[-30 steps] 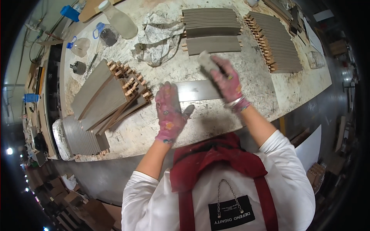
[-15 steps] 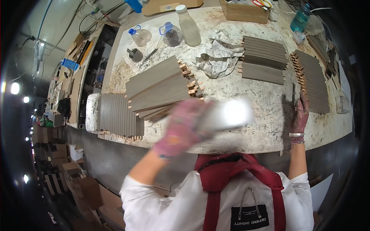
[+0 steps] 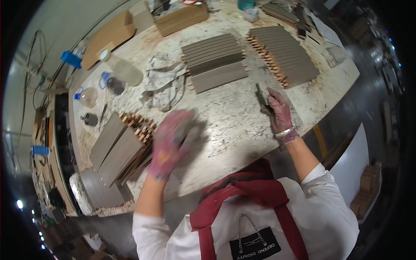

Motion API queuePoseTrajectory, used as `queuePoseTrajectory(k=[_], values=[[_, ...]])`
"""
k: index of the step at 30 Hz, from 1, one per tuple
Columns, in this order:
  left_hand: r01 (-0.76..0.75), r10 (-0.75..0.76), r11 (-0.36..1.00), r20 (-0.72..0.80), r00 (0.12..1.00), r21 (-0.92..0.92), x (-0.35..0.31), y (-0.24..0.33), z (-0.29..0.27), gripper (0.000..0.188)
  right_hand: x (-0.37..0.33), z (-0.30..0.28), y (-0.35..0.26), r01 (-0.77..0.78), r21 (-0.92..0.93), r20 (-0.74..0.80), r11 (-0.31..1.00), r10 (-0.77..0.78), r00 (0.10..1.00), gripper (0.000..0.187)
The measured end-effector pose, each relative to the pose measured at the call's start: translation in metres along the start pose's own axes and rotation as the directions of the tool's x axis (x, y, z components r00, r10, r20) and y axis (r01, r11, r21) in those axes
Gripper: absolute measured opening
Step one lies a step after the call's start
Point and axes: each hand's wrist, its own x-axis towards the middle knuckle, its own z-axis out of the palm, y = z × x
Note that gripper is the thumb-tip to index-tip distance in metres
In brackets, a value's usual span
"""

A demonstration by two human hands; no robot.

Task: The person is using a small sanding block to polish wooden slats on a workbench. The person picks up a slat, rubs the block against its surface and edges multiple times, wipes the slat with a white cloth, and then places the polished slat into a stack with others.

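My left hand (image 3: 169, 141), in a pink and grey work glove, is over the table beside a fanned stack of grey-brown slats (image 3: 123, 151) with pale wooden pegs at their ends. Its fingers are apart and nothing shows in them. My right hand (image 3: 281, 110), gloved alike, closes on a narrow dark grey strip (image 3: 261, 95) at the right of the worktable. Part of that strip is hidden by the fingers. Ahead of the hands lies a row of grey slats (image 3: 212, 54), with one broad slat (image 3: 220, 78) lying flat at its near side.
More pegged slats (image 3: 286, 54) lie at the far right, and another bundle (image 3: 99, 188) at the near left corner. Crumpled paper (image 3: 164, 82), a milky bottle (image 3: 123, 69), two blue-topped jugs and a cardboard box (image 3: 182, 19) stand on the stained table (image 3: 225, 125).
The view has turned, so the table appears rotated and shifted left. A pale, blurred, shiny piece at my left hand is no longer seen there. My right hand stays by the narrow strip.
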Motion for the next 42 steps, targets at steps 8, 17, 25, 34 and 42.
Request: queuePoseTrajectory(k=[8,17,25,34,42], values=[[0.157,-0.207,0.902,0.086,0.974,0.401,0.127,-0.066,0.157,0.078,-0.014,-0.024,-0.009,-0.013,-0.090,0.005,0.996,0.013,1.000,0.058],[0.204,-0.229,0.966,0.165,0.959,0.156,0.034,0.010,0.141,0.076,0.026,-0.007,-0.013,0.181,-0.646,0.179,0.742,-0.083,0.980,0.052],[0.199,-0.224,0.964,0.136,0.965,0.174,0.031,0.009,0.145,0.074,0.023,0.020,-0.010,0.253,-0.842,0.229,0.477,-0.109,0.967,0.044],[0.028,-0.048,0.984,0.108,0.993,0.174,0.019,0.027,0.156,0.069,-0.033,-0.017,-0.050,0.462,-0.788,0.427,0.406,-0.178,0.886,0.036],[0.290,-0.263,0.943,0.165,0.951,-0.164,-0.016,0.027,0.222,0.064,0.010,0.127,-0.012,0.937,-0.286,0.946,0.199,0.215,0.243,0.033]])
